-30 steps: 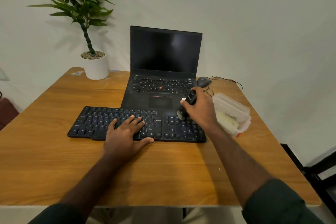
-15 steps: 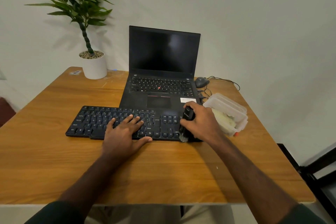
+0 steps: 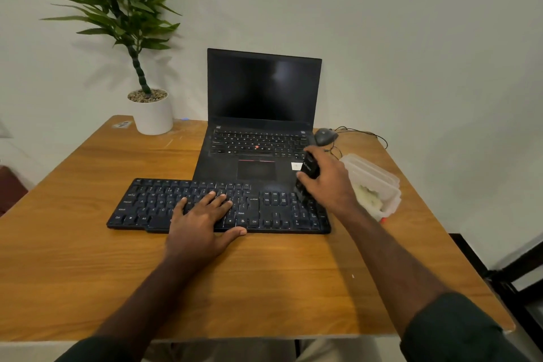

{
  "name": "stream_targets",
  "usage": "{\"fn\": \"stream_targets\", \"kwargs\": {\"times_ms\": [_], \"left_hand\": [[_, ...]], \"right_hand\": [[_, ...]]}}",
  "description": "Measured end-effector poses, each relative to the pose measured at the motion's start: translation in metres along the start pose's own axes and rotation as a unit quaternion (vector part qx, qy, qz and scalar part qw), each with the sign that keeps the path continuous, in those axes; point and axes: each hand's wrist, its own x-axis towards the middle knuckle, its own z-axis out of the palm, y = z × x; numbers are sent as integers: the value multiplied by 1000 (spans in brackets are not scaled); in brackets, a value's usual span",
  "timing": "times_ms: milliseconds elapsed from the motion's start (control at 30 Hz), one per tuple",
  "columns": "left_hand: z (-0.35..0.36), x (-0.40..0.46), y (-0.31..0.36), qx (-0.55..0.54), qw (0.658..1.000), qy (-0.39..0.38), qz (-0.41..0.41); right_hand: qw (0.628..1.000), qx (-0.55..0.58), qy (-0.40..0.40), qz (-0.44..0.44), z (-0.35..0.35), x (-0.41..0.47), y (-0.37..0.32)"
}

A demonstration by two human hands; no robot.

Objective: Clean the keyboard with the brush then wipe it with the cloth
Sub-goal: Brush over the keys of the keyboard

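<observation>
A black keyboard (image 3: 147, 203) lies across the middle of the wooden table (image 3: 88, 258). My left hand (image 3: 202, 220) rests flat on its middle keys, fingers spread. At the keyboard's right end my right hand (image 3: 329, 182) grips a black brush (image 3: 308, 170) upright, its lower end over the number pad near the back row. The bristles are hidden by my hand. A pale cloth (image 3: 365, 197) lies in a clear plastic container (image 3: 379, 176) just right of that hand.
An open black laptop (image 3: 261, 114) stands directly behind the keyboard. A dark mouse (image 3: 324, 136) with its cable sits to the laptop's right. A potted plant (image 3: 151, 110) occupies the back left corner. The table's right edge drops off beside the container.
My right hand with the brush has moved back up from the keyboard's front right edge to its back rows. The left hand has stayed on the keys.
</observation>
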Motion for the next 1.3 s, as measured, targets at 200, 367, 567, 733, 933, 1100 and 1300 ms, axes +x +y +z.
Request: {"fn": "stream_targets", "kwargs": {"times_ms": [200,367,567,733,933,1100,1300], "left_hand": [[-2,0,1,-6,1000,-7,-5],[-2,0,2,-5,1000,-11,-4],[-2,0,1,-12,1000,-5,-4],[0,0,1,-8,1000,-6,3],[1,0,-2,1,1000,3,5],[1,0,-1,1,1000,11,9],[2,0,-3,-2,1000,19,13]], "right_hand": [[993,-9,-114,-16,-11,-1,-3],[999,30,-14,29,-21,12,-1],[999,-24,17,41,-4,18,-1],[997,-76,6,19,1,11,4],[996,-81,-45,8,-11,5,2],[994,-68,-79,10,-18,-13,-3],[993,-29,-115,27,-27,-32,1]]}}
